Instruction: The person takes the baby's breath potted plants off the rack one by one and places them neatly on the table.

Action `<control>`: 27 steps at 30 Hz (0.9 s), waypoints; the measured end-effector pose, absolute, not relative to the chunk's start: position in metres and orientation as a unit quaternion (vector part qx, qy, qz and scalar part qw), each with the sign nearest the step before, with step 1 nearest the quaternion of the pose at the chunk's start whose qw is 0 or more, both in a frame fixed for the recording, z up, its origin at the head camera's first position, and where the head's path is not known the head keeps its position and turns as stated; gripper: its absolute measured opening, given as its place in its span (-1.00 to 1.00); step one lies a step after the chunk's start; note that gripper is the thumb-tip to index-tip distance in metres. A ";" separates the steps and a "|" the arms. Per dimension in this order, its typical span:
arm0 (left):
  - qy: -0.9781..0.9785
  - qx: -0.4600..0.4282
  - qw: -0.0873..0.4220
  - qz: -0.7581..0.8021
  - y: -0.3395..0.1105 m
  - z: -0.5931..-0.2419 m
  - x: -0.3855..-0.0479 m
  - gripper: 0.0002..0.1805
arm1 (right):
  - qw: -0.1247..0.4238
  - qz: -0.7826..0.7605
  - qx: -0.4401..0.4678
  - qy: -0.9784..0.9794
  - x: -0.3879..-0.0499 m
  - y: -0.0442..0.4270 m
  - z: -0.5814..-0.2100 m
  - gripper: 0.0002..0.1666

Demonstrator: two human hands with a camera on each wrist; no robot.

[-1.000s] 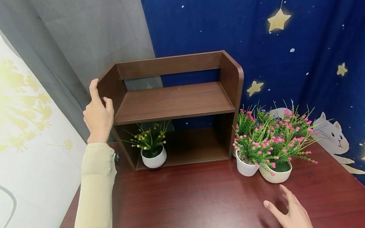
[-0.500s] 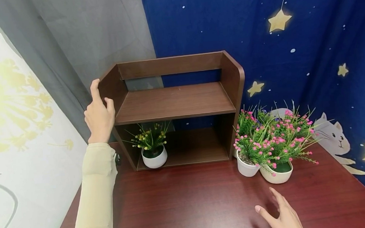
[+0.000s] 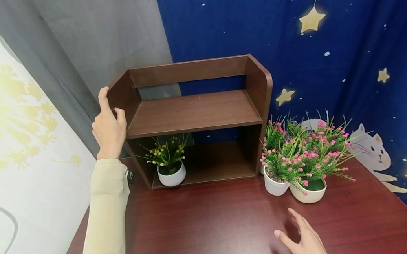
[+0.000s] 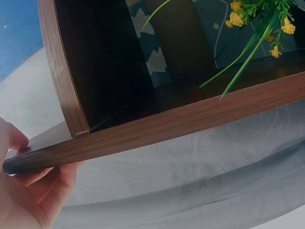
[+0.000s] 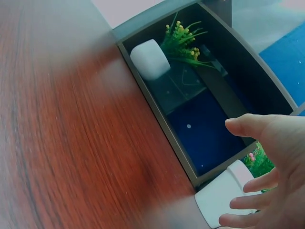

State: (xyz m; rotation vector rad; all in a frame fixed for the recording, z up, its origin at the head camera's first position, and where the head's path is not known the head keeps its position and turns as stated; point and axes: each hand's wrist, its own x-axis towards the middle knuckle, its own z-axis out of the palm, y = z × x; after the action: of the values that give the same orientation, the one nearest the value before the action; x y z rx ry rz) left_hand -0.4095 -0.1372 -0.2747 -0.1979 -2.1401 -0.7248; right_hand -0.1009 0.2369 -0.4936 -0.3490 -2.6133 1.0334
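A dark brown two-tier desktop shelf (image 3: 195, 112) stands on the table. My left hand (image 3: 109, 127) grips the edge of its left side panel (image 4: 167, 125), thumb on one face and fingers on the other, as the left wrist view shows. On the lower tier, at the left, sits a yellow-flowered plant in a white pot (image 3: 172, 178). My right hand (image 3: 303, 241) hovers over the front right of the table with thumb and fingers spread, holding nothing. Nearest to it are a small white pot (image 3: 276, 187) and a wider cream pot (image 3: 309, 195), both with pink flowers.
The reddish-brown table (image 3: 203, 225) extends in front of the shelf. Purple flowers (image 3: 286, 134) show behind the pink ones, their pot mostly hidden. A blue star-patterned curtain (image 3: 218, 27) and a grey one (image 3: 104, 31) hang behind; a white patterned cloth (image 3: 28, 202) is at the left.
My right hand has moved leftward over the table, still spread. The left hand keeps its grip on the shelf, and the shelf and plants stay where they were.
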 end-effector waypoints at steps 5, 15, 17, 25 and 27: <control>-0.854 -0.081 0.425 -0.289 -0.138 -0.275 -0.410 -0.42 | 0.171 0.359 -0.108 -0.911 -0.103 0.231 -0.495 -0.16; -0.857 -0.080 0.420 -0.287 -0.137 -0.275 -0.410 -0.42 | 0.144 0.390 -0.107 -0.903 -0.105 0.223 -0.493 -0.17; -0.857 -0.079 0.420 -0.287 -0.137 -0.275 -0.411 -0.42 | 0.145 0.393 -0.104 -0.902 -0.105 0.222 -0.493 -0.17; -0.858 -0.079 0.419 -0.287 -0.137 -0.275 -0.410 -0.42 | 0.149 0.386 -0.091 -0.906 -0.106 0.217 -0.491 -0.17; -0.858 -0.079 0.418 -0.286 -0.138 -0.275 -0.410 -0.42 | 0.152 0.382 -0.088 -0.907 -0.107 0.215 -0.490 -0.17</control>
State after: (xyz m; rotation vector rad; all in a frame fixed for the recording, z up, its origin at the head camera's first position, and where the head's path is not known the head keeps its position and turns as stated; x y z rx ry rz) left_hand -0.4099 -0.1376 -0.2751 -0.1987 -2.1536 -0.7186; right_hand -0.1070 0.2154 -0.4898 -0.2520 -2.6033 1.0976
